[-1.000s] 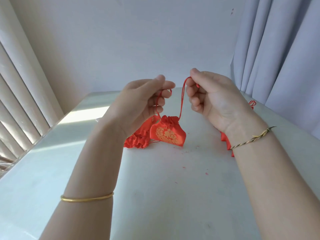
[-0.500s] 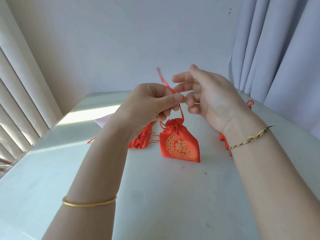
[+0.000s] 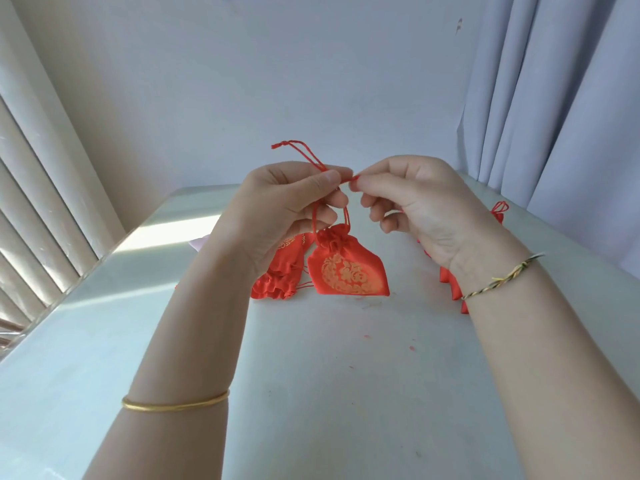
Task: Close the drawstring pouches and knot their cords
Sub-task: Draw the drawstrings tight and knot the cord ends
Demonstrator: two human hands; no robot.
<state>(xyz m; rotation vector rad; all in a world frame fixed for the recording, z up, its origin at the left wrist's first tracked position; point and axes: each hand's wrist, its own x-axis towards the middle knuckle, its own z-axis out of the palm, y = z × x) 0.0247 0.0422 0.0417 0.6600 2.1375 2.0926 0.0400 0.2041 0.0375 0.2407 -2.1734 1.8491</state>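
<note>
A red drawstring pouch (image 3: 348,271) with a gold pattern hangs by its cords just above the white table (image 3: 311,393), its mouth gathered shut. My left hand (image 3: 277,209) pinches the red cords (image 3: 313,160) above the pouch, and one knotted cord end sticks up to the left. My right hand (image 3: 412,202) pinches the other cord end right beside the left thumb. More red pouches (image 3: 280,271) lie behind my left hand, partly hidden. Further red pouches (image 3: 450,285) lie behind my right wrist.
A window blind (image 3: 31,202) runs along the table's left edge. Grey curtains (image 3: 554,116) hang at the right. A wall stands behind the table's far edge. Small red thread scraps (image 3: 412,348) dot the tabletop.
My hands came together from holding the cords apart. The cords now cross between my fingertips, and a knotted end sticks up to the left. The pouch has swung and hangs lower.
</note>
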